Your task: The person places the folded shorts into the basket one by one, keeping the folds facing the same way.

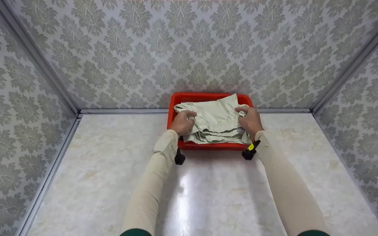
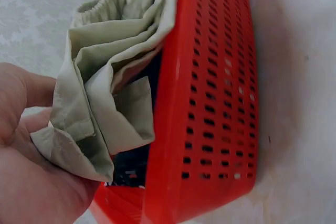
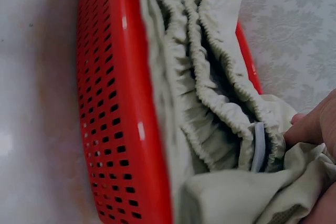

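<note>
Folded pale green elastic-waist pants (image 1: 217, 114) lie in and over a red plastic basket (image 1: 213, 146). My left hand (image 1: 183, 123) pinches their left edge between thumb and fingers; the layered hem folds (image 2: 79, 114) show in the left wrist view. On the other side, my right hand (image 1: 250, 120) pinches a bunched part of the cloth. Gathered waistbands (image 3: 210, 77) run along the near side in the right wrist view, with a small pale tag (image 3: 259, 147) on one. Part of the right hand is cut off by that view's edge.
Dark cloth (image 2: 131, 163) shows inside the basket beneath the pants. The basket stands on a pale marbled table (image 1: 110, 164) against a patterned back wall (image 1: 182, 49). Side walls with metal strips (image 1: 44, 72) rise left and right.
</note>
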Tool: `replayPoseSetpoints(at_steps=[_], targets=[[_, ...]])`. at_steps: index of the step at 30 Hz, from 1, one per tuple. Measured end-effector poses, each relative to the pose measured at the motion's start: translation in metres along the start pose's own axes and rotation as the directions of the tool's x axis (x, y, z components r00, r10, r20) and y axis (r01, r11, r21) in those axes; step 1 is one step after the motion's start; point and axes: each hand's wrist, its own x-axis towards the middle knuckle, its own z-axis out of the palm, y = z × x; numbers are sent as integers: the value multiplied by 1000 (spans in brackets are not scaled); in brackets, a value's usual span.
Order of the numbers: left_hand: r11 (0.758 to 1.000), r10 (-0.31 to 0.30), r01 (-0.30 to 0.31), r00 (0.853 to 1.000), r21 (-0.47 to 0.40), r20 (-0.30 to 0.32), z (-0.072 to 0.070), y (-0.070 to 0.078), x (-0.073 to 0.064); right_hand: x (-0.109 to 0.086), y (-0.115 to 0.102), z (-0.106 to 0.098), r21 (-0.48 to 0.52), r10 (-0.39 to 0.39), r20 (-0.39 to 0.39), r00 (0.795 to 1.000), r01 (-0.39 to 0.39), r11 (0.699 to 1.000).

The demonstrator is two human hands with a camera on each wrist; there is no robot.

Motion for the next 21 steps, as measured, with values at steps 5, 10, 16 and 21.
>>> replayPoseSetpoints(at_steps=[5, 10, 16, 21], targets=[[993, 19, -19, 1000, 116, 0, 2, -8, 5, 4, 10, 8, -61, 18, 37, 999, -16, 998], [950, 60, -39, 996, 310, -59, 5, -18, 4, 7, 15, 13, -113, 79, 120, 990, -65, 991], [858, -72, 102, 994, 504, -79, 9, -15, 1, 3, 17, 16, -236, 76, 102, 992, -50, 970], [706, -93, 168, 985, 688, -146, 21, 0, -12, -6, 11, 21, -455, 4, 6, 1000, -1, 890]])
